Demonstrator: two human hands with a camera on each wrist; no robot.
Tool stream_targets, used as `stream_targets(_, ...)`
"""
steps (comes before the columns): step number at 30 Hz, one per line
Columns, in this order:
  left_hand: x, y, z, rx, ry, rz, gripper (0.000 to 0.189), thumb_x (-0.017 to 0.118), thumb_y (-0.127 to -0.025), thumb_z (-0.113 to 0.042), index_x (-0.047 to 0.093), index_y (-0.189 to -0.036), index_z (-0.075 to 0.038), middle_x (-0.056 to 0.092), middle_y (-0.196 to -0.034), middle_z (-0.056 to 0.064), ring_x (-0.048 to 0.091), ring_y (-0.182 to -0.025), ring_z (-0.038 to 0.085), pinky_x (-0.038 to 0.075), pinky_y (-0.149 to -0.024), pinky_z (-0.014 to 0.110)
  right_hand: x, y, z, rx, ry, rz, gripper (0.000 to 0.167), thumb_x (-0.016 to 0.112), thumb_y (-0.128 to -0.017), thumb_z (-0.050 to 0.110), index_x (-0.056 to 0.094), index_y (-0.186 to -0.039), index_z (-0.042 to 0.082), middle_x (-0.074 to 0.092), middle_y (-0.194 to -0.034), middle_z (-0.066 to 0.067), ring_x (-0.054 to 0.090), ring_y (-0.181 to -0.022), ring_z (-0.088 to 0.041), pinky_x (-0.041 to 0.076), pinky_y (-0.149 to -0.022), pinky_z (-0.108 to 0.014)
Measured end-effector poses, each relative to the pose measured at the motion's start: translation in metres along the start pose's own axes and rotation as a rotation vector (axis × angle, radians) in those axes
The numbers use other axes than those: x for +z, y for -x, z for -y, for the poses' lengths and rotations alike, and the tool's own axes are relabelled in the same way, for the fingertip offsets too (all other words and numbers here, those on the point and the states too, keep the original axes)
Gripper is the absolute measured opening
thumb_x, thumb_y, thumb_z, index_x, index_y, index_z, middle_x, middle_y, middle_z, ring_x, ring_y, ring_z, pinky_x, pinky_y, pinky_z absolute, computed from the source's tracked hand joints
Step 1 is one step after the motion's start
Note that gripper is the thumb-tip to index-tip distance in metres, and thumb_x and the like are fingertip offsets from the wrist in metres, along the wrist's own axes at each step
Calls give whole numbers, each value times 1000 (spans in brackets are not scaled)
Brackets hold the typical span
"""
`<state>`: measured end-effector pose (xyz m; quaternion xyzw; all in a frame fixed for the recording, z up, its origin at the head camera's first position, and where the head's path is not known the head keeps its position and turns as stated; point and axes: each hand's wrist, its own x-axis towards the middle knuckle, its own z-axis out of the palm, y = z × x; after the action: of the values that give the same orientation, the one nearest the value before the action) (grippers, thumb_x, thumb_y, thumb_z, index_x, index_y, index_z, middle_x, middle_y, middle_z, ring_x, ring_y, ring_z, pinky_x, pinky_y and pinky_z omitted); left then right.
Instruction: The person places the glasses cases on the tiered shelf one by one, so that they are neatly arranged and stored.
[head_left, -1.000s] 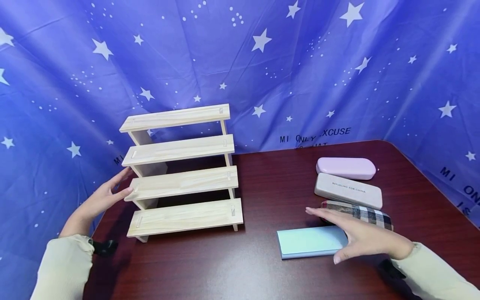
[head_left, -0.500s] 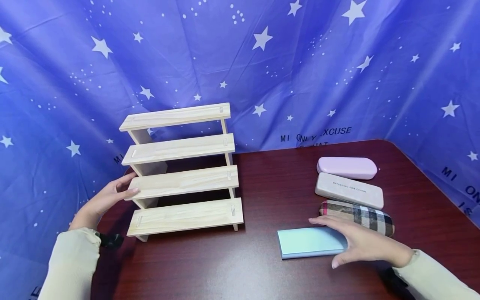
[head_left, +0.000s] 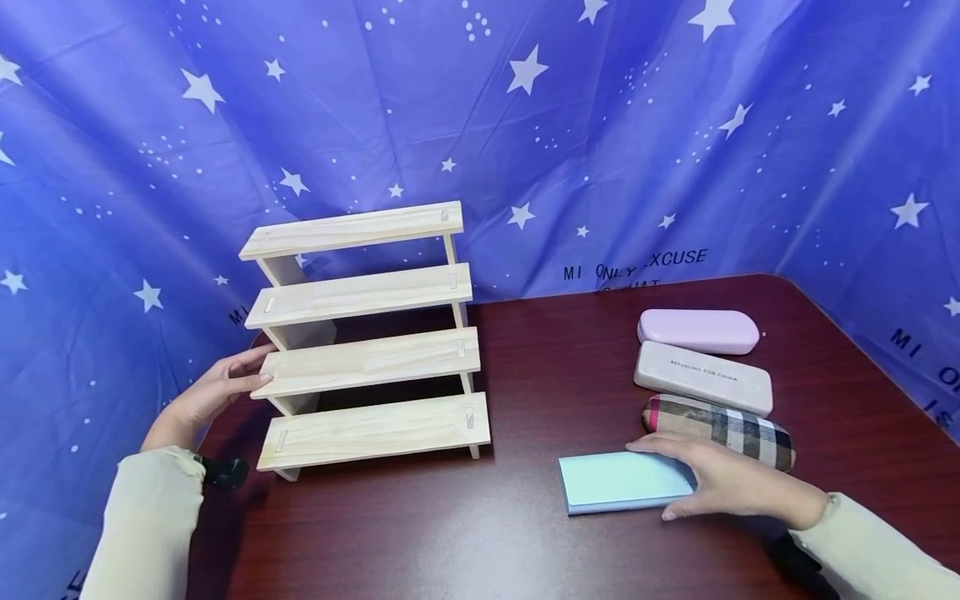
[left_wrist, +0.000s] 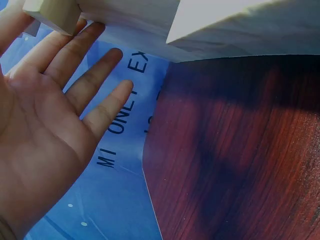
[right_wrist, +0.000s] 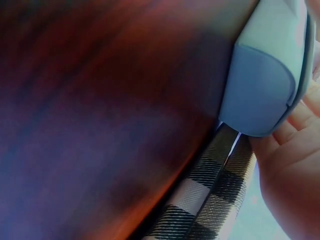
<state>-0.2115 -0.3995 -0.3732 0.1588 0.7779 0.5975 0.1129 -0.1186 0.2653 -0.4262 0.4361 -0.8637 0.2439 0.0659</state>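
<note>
A light blue glasses case lies on the table at the front right. My right hand grips its right end, thumb along the near side and fingers along the far side. In the right wrist view the end of this case sits against the fingers. On the left stands a stepped wooden display rack with several bare shelves. My left hand touches the left end of its second-lowest shelf with the thumb. Its other fingers stretch straight behind that shelf end, as the left wrist view shows the spread palm.
Behind the right hand lie a plaid glasses case, a grey case with lettering and a pink case, side by side. A blue star-printed curtain encloses the back and sides of the dark red table.
My right hand has closed in on the blue case, its thumb drawing up to the near edge. The left hand has slid a little rightward onto the rack's shelf end.
</note>
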Motion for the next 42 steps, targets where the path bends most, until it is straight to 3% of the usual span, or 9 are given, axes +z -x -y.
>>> stream_targets(5, 0, -2, 2, 47, 54, 44, 50, 41, -92, 5, 54, -125, -30, 63, -113, -13, 59, -100, 2, 47, -83, 16, -1, -1, 0, 23, 25, 31, 72, 86, -62, 32, 58, -124, 11, 62, -113, 1, 52, -101, -9, 30, -90, -7)
stream_targets(13, 1, -1, 3, 100, 129, 77, 53, 38, -92, 10, 55, -125, -27, 63, -114, -11, 60, -100, 3, 48, -82, 17, -1, -3, 1, 45, 33, 41, 67, 86, -61, 33, 62, -118, 8, 65, -109, -2, 56, -99, -14, 36, -87, -13)
stream_targets(19, 3, -1, 6, 129, 204, 84, 54, 35, -92, 12, 55, -128, -23, 64, -115, -7, 60, -100, 4, 49, -83, 18, -1, -6, 1, 73, 47, 7, 64, 88, -55, 31, 67, -112, 11, 65, -106, 4, 56, -97, -13, 37, -85, -16)
stream_targets(26, 6, -2, 11, 170, 302, 131, 56, 29, -92, 15, 54, -131, -18, 63, -119, -4, 60, -103, 6, 48, -85, 19, -2, -2, 0, 93, -25, -37, 61, 88, -55, 31, 67, -111, 15, 66, -109, -4, 56, -99, -15, 33, -87, -10)
stream_targets(34, 10, 0, 9, 152, 306, 116, 55, 32, -92, 14, 56, -129, -18, 64, -117, -4, 61, -101, 7, 49, -83, 20, -7, 1, 0, 114, -96, -59, 61, 88, -57, 32, 67, -112, 17, 65, -107, 7, 55, -96, -3, 38, -82, -11)
stream_targets(42, 31, -9, 1, 127, 248, 84, 52, 40, -92, 12, 56, -128, -21, 64, -116, -5, 61, -100, 6, 50, -82, 20, -11, 1, 1, 130, -106, -38, 61, 88, -59, 32, 66, -114, 21, 64, -107, 7, 54, -93, -2, 42, -73, -19)
